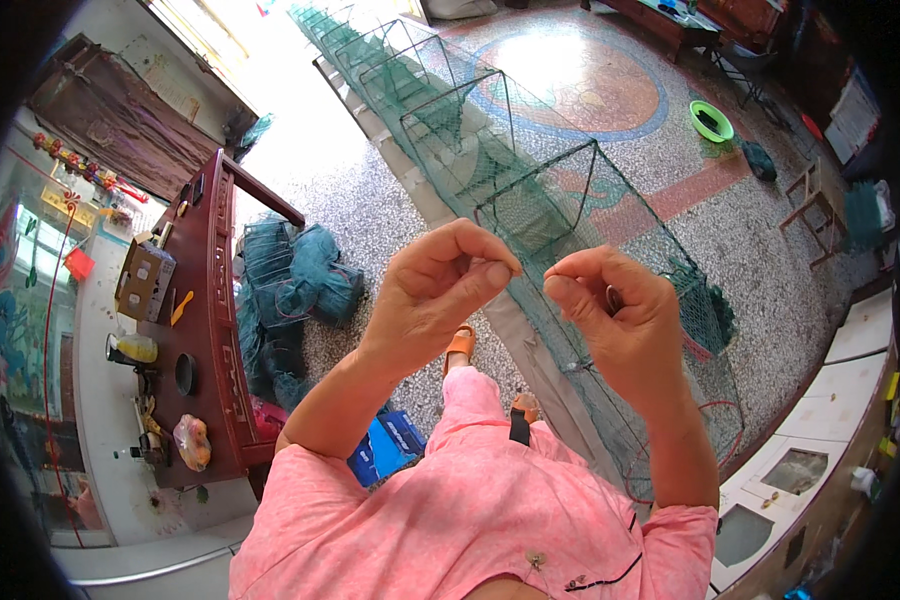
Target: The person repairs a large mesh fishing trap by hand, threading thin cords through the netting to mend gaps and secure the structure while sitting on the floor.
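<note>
Green net (515,185) lies beneath, lengthwise from the floor's (760,225) far-left edge toward its near-right, closer under the right hand (625,325). It and the left hand (435,275) pinch thumb to finger; I cannot tell on what.

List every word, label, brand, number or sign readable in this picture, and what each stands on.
None is clear enough to quote.
Blue box on the floor: pale print, too small and blurred.
Cardboard box on the table: dark marks, too small.
Pale sheet at right: any print is too blurred.
</note>
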The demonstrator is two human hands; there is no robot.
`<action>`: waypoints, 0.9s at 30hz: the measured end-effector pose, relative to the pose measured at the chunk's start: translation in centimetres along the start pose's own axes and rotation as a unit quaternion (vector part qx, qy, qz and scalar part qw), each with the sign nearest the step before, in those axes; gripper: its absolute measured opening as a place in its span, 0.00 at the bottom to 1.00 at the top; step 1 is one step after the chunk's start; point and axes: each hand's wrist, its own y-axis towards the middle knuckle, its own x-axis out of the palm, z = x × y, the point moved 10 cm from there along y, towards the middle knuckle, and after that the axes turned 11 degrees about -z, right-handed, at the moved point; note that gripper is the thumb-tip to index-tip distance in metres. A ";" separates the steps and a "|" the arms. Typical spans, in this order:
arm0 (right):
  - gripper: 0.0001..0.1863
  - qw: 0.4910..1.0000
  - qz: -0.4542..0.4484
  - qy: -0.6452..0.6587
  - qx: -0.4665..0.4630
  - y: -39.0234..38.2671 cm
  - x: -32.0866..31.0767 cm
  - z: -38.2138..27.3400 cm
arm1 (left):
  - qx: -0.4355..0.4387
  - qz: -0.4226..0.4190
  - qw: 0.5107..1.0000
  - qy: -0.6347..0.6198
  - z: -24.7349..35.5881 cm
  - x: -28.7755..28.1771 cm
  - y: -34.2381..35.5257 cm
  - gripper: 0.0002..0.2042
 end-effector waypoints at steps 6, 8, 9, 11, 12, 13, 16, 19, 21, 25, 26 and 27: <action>0.05 0.997 0.012 -0.040 -0.059 0.0 0.8 -1.2 | -0.001 0.024 0.998 -0.051 -0.7 -0.3 -0.3 0.04; 0.05 0.995 0.020 -0.055 -0.080 0.0 0.8 -1.6 | 0.004 0.046 0.999 -0.020 -0.6 -0.3 -0.2 0.04; 0.05 0.994 0.018 -0.063 -0.084 0.1 0.9 -1.6 | 0.016 0.055 0.998 0.003 -0.5 -0.4 -0.2 0.04; 0.05 0.994 0.012 -0.078 -0.080 0.2 1.1 -1.5 | 0.039 0.071 0.995 0.049 -0.3 -0.8 -0.2 0.04; 0.05 0.994 0.009 -0.086 -0.071 0.3 1.1 -1.4 | 0.037 0.072 0.995 0.066 -0.3 -0.8 -0.2 0.04; 0.05 0.994 0.006 -0.094 -0.061 0.3 1.1 -1.3 | 0.034 0.073 0.993 0.083 -0.2 -0.8 -0.3 0.04; 0.06 0.997 0.008 -0.065 -0.043 0.2 1.0 -1.1 | 0.018 0.079 0.991 0.107 -0.2 -0.8 -0.4 0.04; 0.06 0.996 0.001 -0.076 -0.047 0.2 1.2 -1.1 | 0.013 0.083 0.991 0.101 -0.2 -0.8 -0.3 0.04; 0.06 0.996 0.007 -0.075 -0.057 0.1 1.4 -0.9 | 0.019 0.087 0.994 0.068 -0.3 -0.7 -0.3 0.03; 0.06 0.995 -0.008 -0.090 -0.049 0.1 1.5 -1.0 | 0.029 0.105 0.994 -0.002 -0.5 -0.7 -0.3 0.02; 0.06 0.994 -0.004 -0.090 -0.057 0.0 1.5 -1.2 | 0.029 0.110 0.993 -0.009 -0.5 -0.7 -0.3 0.02; 0.06 0.994 0.000 -0.090 -0.065 -0.1 1.6 -1.3 | 0.024 0.114 0.993 0.002 -0.6 -0.9 -0.4 0.02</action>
